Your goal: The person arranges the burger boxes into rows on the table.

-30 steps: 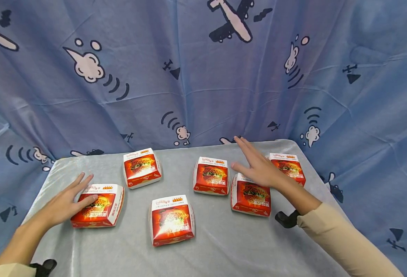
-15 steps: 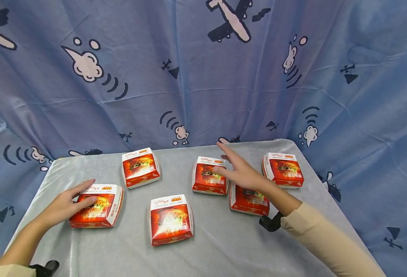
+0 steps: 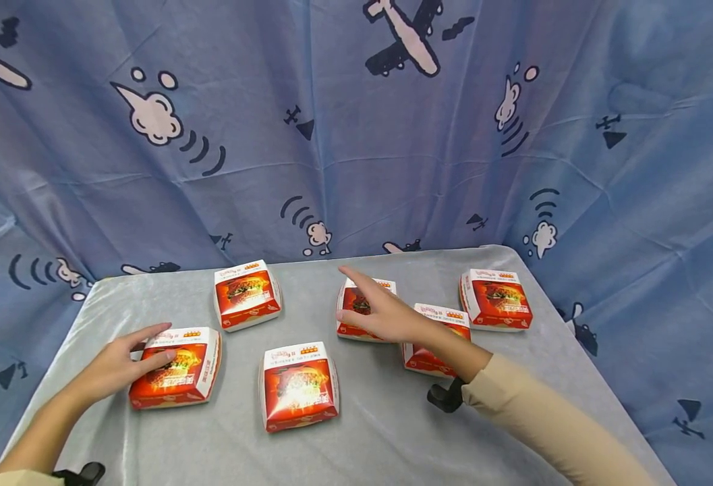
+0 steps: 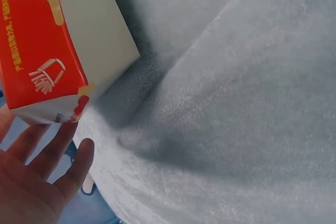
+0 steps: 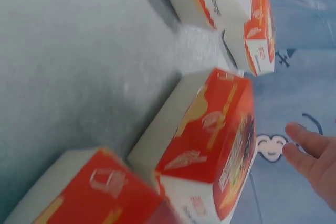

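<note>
My left hand point(image 3: 113, 361) grips the leftmost burger box point(image 3: 183, 361), a red and white carton with a burger picture. The thumb lies across its top, and other fingers bear on the end of this box point(image 4: 44, 61) in the left wrist view. My right hand point(image 3: 386, 317), fingers extended, is above the back middle burger box point(image 3: 356, 302) and covers part of it. In the right wrist view its fingers point(image 5: 307, 150) stand apart from the boxes. Below the right forearm is another burger box point(image 3: 425, 361), partly hidden.
One burger box point(image 3: 247, 297) stands at the back left, another burger box point(image 3: 299, 395) at the front middle. A further burger box point(image 3: 498, 300) is near the right edge. Grey cloth point(image 3: 210, 439) covers the table; a blue patterned curtain point(image 3: 241, 135) hangs behind.
My right hand has swept left, from beside the right boxes to over the back middle one. The left hand has shifted its box slightly right and nearer.
</note>
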The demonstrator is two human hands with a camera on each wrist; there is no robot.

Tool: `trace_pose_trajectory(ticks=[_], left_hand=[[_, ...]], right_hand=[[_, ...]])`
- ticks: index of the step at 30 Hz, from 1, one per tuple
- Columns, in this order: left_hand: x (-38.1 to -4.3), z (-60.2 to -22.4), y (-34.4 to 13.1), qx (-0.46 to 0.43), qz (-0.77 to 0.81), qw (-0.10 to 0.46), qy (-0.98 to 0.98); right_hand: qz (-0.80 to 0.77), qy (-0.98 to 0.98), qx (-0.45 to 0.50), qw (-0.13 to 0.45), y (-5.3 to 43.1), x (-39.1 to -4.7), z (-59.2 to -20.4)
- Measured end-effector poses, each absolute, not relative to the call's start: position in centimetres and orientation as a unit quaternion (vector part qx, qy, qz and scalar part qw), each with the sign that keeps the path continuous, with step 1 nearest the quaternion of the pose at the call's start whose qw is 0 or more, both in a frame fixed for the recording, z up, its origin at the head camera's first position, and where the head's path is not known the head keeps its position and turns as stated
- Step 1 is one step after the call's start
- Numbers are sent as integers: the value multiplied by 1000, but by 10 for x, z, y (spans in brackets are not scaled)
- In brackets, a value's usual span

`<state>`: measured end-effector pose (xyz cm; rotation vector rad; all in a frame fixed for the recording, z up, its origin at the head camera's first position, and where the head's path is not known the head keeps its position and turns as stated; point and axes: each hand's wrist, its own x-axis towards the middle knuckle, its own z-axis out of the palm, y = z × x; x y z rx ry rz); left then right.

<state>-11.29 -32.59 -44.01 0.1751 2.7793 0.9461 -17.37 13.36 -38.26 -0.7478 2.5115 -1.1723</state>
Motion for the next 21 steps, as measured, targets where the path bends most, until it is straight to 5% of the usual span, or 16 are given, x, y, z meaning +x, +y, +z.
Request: trace_pose_trajectory(ticks=[21], left_hand=[[-107, -448, -305, 54, 337, 75, 937]], right_hand=[[-406, 834, -315, 202, 67, -162, -390]])
